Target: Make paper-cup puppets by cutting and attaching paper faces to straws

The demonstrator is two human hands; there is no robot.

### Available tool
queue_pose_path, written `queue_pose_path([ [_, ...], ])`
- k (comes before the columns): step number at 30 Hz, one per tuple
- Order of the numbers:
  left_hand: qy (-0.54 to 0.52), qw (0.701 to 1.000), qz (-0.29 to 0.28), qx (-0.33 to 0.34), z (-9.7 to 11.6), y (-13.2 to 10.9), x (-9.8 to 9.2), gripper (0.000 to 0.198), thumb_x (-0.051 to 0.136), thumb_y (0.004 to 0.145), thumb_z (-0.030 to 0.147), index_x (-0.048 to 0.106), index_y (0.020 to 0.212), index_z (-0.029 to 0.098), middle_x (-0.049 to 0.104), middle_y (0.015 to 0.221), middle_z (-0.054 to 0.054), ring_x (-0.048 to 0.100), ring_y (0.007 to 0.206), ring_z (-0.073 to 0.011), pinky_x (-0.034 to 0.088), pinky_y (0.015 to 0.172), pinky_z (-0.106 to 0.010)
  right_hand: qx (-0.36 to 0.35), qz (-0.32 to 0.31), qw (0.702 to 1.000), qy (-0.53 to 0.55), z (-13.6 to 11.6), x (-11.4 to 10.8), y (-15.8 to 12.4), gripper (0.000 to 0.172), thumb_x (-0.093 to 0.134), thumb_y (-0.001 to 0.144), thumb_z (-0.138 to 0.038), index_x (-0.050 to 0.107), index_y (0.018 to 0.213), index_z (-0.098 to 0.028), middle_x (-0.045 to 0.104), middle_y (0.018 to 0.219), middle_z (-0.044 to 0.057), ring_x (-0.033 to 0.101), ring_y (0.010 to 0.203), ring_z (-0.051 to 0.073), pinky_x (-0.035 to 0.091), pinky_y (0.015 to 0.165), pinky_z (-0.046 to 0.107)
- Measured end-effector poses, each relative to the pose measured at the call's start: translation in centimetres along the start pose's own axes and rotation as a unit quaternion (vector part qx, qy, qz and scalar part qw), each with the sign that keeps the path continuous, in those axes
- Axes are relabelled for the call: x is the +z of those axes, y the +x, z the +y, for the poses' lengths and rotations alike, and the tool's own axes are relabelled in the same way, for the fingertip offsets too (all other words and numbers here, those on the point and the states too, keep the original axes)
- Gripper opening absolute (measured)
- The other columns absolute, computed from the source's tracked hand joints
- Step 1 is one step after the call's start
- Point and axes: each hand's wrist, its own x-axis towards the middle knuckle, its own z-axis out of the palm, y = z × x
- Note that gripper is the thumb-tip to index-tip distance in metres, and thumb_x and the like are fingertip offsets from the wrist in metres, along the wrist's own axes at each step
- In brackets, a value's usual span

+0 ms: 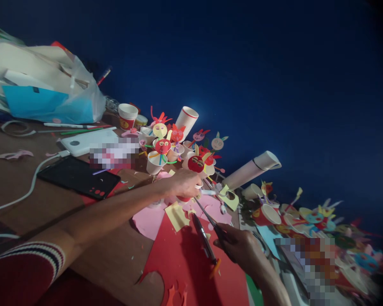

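My left hand (187, 183) reaches to the middle of the table, its fingers closed together beside the paper cups; what they hold is too small and blurred to name. My right hand (239, 244) is wrapped round the dark handles of scissors (207, 214), whose blades point up and left toward my left fingertips. Beneath them lie red paper (191, 246), pink paper (148, 223) and a yellow paper piece (178, 216). A black pen (204, 238) rests on the red sheet. Just behind my left hand is a cup figure with a red round face (195, 163).
Several cup figures with paper faces stand behind my hands, near a stack of cups (187, 121). At the left are a black phone case (79, 176), a white power bank (89, 141) with a cable and a plastic bag (47, 85). More decorated cups (266, 214) stand right.
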Motion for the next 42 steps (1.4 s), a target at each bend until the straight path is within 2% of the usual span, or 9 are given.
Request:
queue_pose_path([
  [3, -0.005, 1.000, 0.003, 0.003, 0.0, 0.0, 0.0, 0.013, 0.051, 0.073, 0.025, 0.060, 0.065, 0.019, 0.061, 0.068, -0.002, 0.053, 0.063, -0.0142, 0.027, 0.052, -0.026, -0.015, 0.004, 1.000, -0.020, 0.7, 0.2, 0.1, 0.038, 0.056, 0.076, -0.036, 0.067, 0.107, -0.016, 0.058, 0.050, -0.002, 0.044, 0.040, 0.009, 0.034, 0.043, 0.019],
  [7, -0.013, 1.000, 0.012, 0.010, -0.2, 0.0, 0.2, 0.014, 0.052, 0.073, 0.027, 0.060, 0.065, 0.019, 0.061, 0.067, -0.003, 0.053, 0.062, -0.0150, 0.028, 0.053, -0.026, -0.036, 0.043, 0.992, -0.117, 1.4, 0.2, 0.2, 0.039, 0.058, 0.076, -0.042, 0.067, 0.107, -0.021, 0.064, 0.057, 0.000, 0.053, 0.048, 0.014, 0.037, 0.048, 0.022],
  [10, -0.019, 1.000, 0.012, 0.006, -0.1, 0.0, 0.3, 0.014, 0.053, 0.072, 0.027, 0.060, 0.064, 0.019, 0.061, 0.066, -0.002, 0.053, 0.063, -0.0152, 0.029, 0.054, -0.026, -0.040, 0.038, 0.987, -0.149, 1.3, 0.1, 0.2, 0.037, 0.057, 0.076, -0.044, 0.067, 0.107, -0.025, 0.065, 0.057, 0.000, 0.057, 0.052, 0.017, 0.037, 0.049, 0.022],
  [15, -0.020, 1.000, 0.019, 0.001, 0.0, 0.1, 0.4, 0.013, 0.053, 0.072, 0.027, 0.062, 0.066, 0.019, 0.060, 0.064, -0.003, 0.054, 0.063, -0.0169, 0.029, 0.054, -0.027, -0.033, 0.031, 0.988, -0.147, 0.8, 0.0, 0.2, 0.037, 0.056, 0.078, -0.042, 0.067, 0.107, -0.023, 0.064, 0.057, 0.000, 0.055, 0.049, 0.015, 0.037, 0.050, 0.022],
  [21, -0.020, 0.999, 0.024, 0.005, -0.1, 0.0, 0.2, 0.011, 0.052, 0.072, 0.022, 0.058, 0.064, 0.017, 0.058, 0.063, -0.003, 0.050, 0.059, -0.0139, 0.026, 0.052, -0.027, -0.064, 0.048, 0.985, -0.151, 1.9, 0.7, 0.5, 0.040, 0.057, 0.079, -0.043, 0.067, 0.109, -0.018, 0.064, 0.055, 0.002, 0.055, 0.048, 0.015, 0.036, 0.046, 0.021],
  [27, -0.021, 0.999, 0.030, 0.007, -0.2, 0.1, 0.4, 0.012, 0.051, 0.072, 0.022, 0.059, 0.064, 0.018, 0.058, 0.063, -0.003, 0.048, 0.058, -0.0137, 0.026, 0.053, -0.028, -0.083, 0.070, 0.976, -0.188, 2.2, 0.6, 0.4, 0.039, 0.055, 0.079, -0.046, 0.067, 0.108, -0.022, 0.067, 0.060, 0.002, 0.057, 0.051, 0.016, 0.036, 0.048, 0.022],
  [31, -0.021, 0.999, 0.036, 0.004, -0.2, 0.1, 0.4, 0.012, 0.053, 0.072, 0.024, 0.061, 0.066, 0.017, 0.059, 0.064, -0.004, 0.050, 0.059, -0.0147, 0.027, 0.053, -0.027, -0.077, 0.056, 0.980, -0.175, 1.8, 0.5, 0.4, 0.036, 0.055, 0.079, -0.041, 0.066, 0.108, -0.024, 0.068, 0.062, 0.001, 0.058, 0.055, 0.017, 0.037, 0.051, 0.023],
  [36, -0.025, 0.998, 0.050, 0.004, -0.3, 0.1, 0.2, 0.015, 0.055, 0.073, 0.028, 0.062, 0.065, 0.017, 0.061, 0.065, -0.004, 0.053, 0.060, -0.0162, 0.029, 0.053, -0.027, -0.069, 0.028, 0.985, -0.157, 1.3, 0.6, 0.3, 0.034, 0.053, 0.080, -0.037, 0.067, 0.107, -0.023, 0.064, 0.053, 0.000, 0.056, 0.049, 0.016, 0.036, 0.049, 0.023],
  [42, 0.001, 0.997, 0.074, -0.019, -0.5, 0.2, -0.3, 0.013, 0.050, 0.073, 0.022, 0.058, 0.062, 0.019, 0.058, 0.063, -0.002, 0.053, 0.061, -0.0148, 0.025, 0.051, -0.026, -0.061, 0.056, 0.973, -0.214, 2.3, 0.7, 0.6, 0.036, 0.051, 0.080, -0.033, 0.062, 0.114, -0.025, 0.071, 0.073, 0.003, 0.063, 0.069, 0.022, 0.040, 0.058, 0.026],
])
